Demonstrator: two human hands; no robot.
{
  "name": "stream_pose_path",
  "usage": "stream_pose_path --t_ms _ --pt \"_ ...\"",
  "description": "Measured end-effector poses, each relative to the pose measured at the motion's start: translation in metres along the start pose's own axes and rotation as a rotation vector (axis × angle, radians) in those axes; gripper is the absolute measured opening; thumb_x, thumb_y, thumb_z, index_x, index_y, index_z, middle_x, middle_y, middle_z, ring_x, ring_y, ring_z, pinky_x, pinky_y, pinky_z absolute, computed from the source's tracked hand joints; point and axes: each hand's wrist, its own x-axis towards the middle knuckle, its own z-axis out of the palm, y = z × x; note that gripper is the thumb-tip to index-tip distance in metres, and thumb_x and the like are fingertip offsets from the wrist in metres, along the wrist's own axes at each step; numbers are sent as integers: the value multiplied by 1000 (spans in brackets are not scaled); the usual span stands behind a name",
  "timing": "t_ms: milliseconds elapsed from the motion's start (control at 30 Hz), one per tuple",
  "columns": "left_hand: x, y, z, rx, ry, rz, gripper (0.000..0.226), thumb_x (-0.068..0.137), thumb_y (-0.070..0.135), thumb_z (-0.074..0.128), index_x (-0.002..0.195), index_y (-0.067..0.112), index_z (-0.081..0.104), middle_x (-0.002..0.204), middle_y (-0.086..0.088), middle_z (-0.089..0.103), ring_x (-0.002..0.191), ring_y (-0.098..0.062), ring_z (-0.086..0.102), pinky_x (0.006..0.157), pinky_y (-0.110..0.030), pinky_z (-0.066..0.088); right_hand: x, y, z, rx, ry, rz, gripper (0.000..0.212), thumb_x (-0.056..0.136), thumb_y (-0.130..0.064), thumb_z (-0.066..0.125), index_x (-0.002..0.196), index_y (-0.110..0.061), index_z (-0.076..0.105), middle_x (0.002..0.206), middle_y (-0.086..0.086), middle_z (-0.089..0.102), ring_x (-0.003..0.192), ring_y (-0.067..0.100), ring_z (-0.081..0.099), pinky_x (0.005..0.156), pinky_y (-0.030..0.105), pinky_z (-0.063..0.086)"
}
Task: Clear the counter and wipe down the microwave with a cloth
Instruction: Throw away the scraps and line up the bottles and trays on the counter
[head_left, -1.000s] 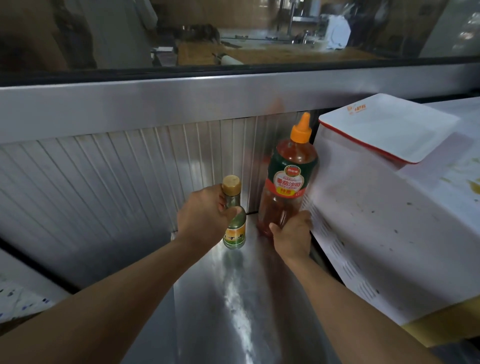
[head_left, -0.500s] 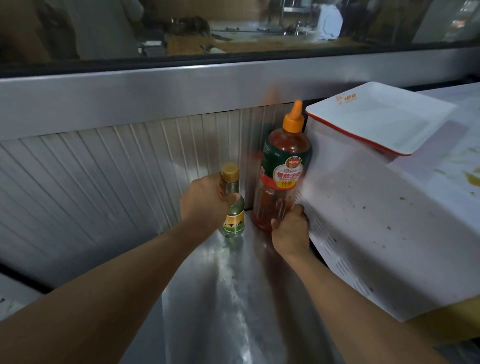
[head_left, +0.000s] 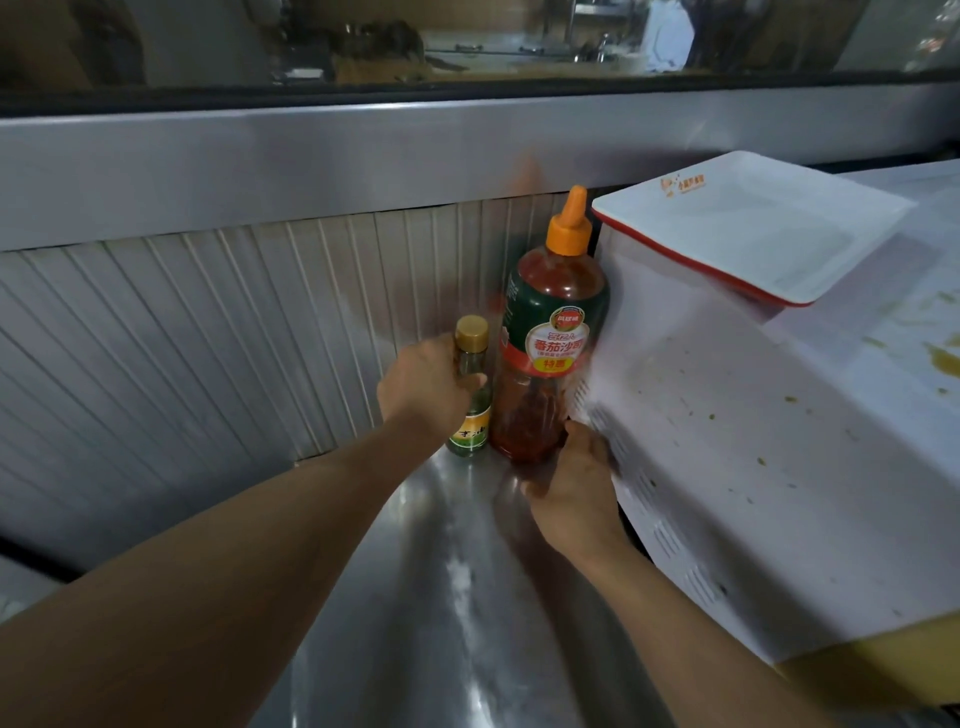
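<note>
The sauce bottle (head_left: 550, 343) is red with an orange nozzle cap and a green-and-red label. The small bottle (head_left: 471, 395) has a gold cap and a green-and-yellow label. The microwave (head_left: 753, 447) is white with brown specks. The tray (head_left: 748, 223) is white, edged red. The tabletop (head_left: 441, 597) is shiny steel grey.

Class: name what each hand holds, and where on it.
Left hand grips the small green bottle round its upper body; right hand holds the tall sauce bottle at its base.
</note>
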Motion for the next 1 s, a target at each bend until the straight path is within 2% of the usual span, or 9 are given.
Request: stream_pose_path --t_ms 100,167,267,333,400,533,700,833,1000 --pt "1 -3 5 -30 30 13 19 83 29 67 82 21 50 81 -3 59 87 -29 60 76 -42 52 0 2 -5 -21 -28 -16 70 80 -16 71 138 -13 33 136 10 39 123 25 44 100 31 40" --pt "1 -5 8 -63 40 21 19 83 29 67 83 20 50 78 0 57 85 -27 60 73 -38 50 -1 3 -8 -30 -40 -27 70 81 -18 71 139 -14 32 138 10 38 124 24 43 99 29 38" --pt "-3 -12 12 -125 40 50 28 79 31 71 98 15 59 92 -2 63 88 -22 60 75 -36 50 -5 2 -10 -52 -59 -48 71 81 -20 71 139 -13 31 140 10 35 127 24 40 102 28 36" --pt "-9 -19 17 -152 58 41 44 73 31 77 110 18 57 103 -1 62 93 -19 58 78 -36 51 -8 2 -11 -55 -78 -52 70 82 -21 70 139 -12 30 140 10 34 128 23 38 102 28 34" --pt "-16 -26 25 -131 65 -15 52 69 27 81 112 20 52 106 1 60 94 -19 58 78 -38 52 -11 3 -12 -50 -92 -54 70 83 -22 69 140 -12 29 140 9 33 128 23 37 102 27 34" --pt "-22 -34 43 -66 23 -116 42 72 23 79 101 17 49 98 -4 62 90 -24 60 73 -38 51 -13 4 -13 -42 -125 -44 75 83 -22 69 143 -13 25 144 9 29 131 23 36 103 27 34" --pt "-18 -31 56 -61 35 -179 42 77 20 74 112 11 52 101 -12 64 93 -30 61 79 -45 53 -13 8 -11 -38 -138 -52 76 84 -20 69 144 -14 23 144 8 28 130 22 37 102 25 34" --pt "-13 -33 58 -67 65 -161 40 78 17 72 112 8 53 103 -14 64 94 -33 61 80 -47 53 -14 11 -10 -42 -135 -56 76 84 -21 69 144 -15 22 145 6 29 130 20 37 100 22 34" --pt "-15 -33 55 -8 -1 -176 47 77 26 74 114 13 49 105 -11 64 95 -30 61 80 -45 54 -15 14 -10 -62 -138 -61 77 83 -22 69 144 -14 22 145 7 29 131 21 37 101 24 35"
